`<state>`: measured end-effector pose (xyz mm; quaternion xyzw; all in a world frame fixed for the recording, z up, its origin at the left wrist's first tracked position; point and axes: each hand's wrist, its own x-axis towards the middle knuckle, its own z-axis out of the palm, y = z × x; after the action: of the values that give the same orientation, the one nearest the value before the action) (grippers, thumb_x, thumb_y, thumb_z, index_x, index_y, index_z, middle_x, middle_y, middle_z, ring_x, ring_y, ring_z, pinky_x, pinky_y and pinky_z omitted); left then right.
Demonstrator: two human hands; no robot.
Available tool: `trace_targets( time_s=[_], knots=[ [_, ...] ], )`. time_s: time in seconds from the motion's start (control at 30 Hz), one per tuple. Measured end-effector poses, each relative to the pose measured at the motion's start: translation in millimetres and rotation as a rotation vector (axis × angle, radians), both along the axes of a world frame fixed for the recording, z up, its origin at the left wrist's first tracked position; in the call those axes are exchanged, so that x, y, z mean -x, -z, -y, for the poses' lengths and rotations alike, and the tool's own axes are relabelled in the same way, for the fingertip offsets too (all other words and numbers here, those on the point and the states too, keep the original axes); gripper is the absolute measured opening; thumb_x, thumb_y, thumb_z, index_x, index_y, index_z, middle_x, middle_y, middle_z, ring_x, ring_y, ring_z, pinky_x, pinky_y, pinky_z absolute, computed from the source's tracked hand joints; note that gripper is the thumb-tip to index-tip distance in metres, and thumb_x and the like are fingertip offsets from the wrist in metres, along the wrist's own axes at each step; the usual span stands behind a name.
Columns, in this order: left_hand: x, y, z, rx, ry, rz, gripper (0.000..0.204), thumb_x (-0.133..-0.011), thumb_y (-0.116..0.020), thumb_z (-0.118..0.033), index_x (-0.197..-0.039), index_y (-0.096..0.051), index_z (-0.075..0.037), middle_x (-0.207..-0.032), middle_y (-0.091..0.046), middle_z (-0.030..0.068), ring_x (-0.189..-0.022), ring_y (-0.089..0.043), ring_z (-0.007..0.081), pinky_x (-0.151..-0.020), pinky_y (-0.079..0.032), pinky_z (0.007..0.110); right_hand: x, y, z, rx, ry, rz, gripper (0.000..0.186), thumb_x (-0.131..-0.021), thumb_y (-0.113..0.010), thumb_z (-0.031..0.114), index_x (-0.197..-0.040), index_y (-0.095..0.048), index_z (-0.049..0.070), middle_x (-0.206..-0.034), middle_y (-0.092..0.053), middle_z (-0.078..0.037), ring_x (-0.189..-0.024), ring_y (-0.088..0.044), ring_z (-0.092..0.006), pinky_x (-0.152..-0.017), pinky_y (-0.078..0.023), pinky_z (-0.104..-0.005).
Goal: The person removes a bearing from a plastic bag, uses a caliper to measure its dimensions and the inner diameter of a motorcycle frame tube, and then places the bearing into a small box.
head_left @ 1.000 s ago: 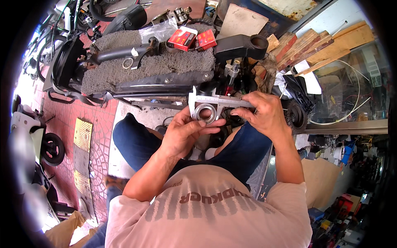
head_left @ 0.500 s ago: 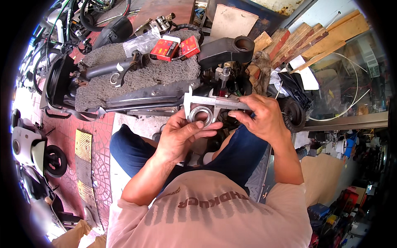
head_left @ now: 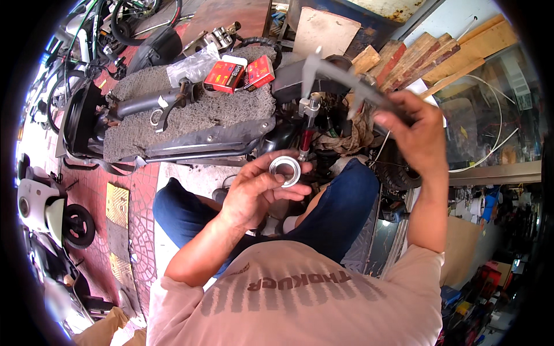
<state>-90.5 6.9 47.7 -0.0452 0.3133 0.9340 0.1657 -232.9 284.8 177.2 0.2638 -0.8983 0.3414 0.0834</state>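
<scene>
My left hand (head_left: 249, 195) pinches a ring (head_left: 297, 172) that could drop if I slacken; my right hand (head_left: 424, 134) grips calipers (head_left: 346, 76).

A roadside repair workshop is indicated: a scooter deck (head_left: 231, 113) is strewn with metal parts (head_left: 154, 104) and red cartons (head_left: 225, 76), a vernier caliper (head_left: 347, 79) is held, and a white scooter (head_left: 37, 200) is parked on red paving (head_left: 144, 222).

Left hand (head_left: 248, 193) palm partly upward, thumb pinched toward the curled fingers; left forearm (head_left: 199, 248) angled forward and inward. Right hand (head_left: 420, 134) farther forward, well apart, thumb and fingers closed; right forearm (head_left: 430, 205) reaching forward
</scene>
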Motion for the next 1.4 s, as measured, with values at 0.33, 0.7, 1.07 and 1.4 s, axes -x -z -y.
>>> trace_targets(
  time_s=[0.33, 0.7, 1.07, 1.4],
  knots=[
    [26, -6, 1, -0.054, 0.01, -0.144, 0.073, -0.082, -0.053, 0.001, -0.155, -0.046, 0.01, -0.145, -0.06, 0.0355, -0.116, -0.074, 0.0449, -0.1, -0.064, 0.049, 35, -7, -1, 0.103, 0.011, -0.332, 0.033, -0.091, -0.09, 0.025, -0.108, -0.074, 0.002, -0.085, -0.075, -0.006, -0.074, -0.067, -0.0113, -0.067, -0.052, -0.0289],
    [39, -4, -4, -0.107, 0.066, -0.151, 0.07, -0.088, -0.049, -0.007, -0.155, -0.043, 0.011, -0.144, -0.063, 0.0314, -0.116, -0.074, 0.0438, -0.099, -0.064, 0.048, 28, -3, -9, -0.083, 0.115, -0.36, 0.036, -0.087, -0.092, 0.032, -0.101, -0.075, 0.003, -0.078, -0.068, -0.008, -0.065, -0.062, -0.0186, -0.062, -0.05, -0.0332],
    [34, -2, -7, -0.135, 0.091, -0.085, 0.069, -0.095, -0.052, -0.025, -0.155, -0.044, 0.008, -0.143, -0.063, 0.0336, -0.111, -0.076, 0.0441, -0.098, -0.063, 0.051, 12, -6, -11, -0.117, 0.143, -0.354, 0.035, -0.086, -0.093, 0.031, -0.101, -0.076, 0.004, -0.078, -0.071, -0.007, -0.064, -0.064, -0.0173, -0.062, -0.052, -0.0327],
    [28, -11, -1, 0.035, 0.068, -0.11, 0.058, -0.11, -0.051, -0.035, -0.152, -0.049, 0.005, -0.137, -0.069, 0.0289, -0.078, -0.077, 0.0282, -0.068, -0.067, 0.035, 10, -7, -7, -0.097, 0.141, -0.324, 0.036, -0.084, -0.093, 0.032, -0.101, -0.077, 0.005, -0.081, -0.074, -0.009, -0.068, -0.069, -0.0216, -0.065, -0.054, -0.0348]
  ],
)
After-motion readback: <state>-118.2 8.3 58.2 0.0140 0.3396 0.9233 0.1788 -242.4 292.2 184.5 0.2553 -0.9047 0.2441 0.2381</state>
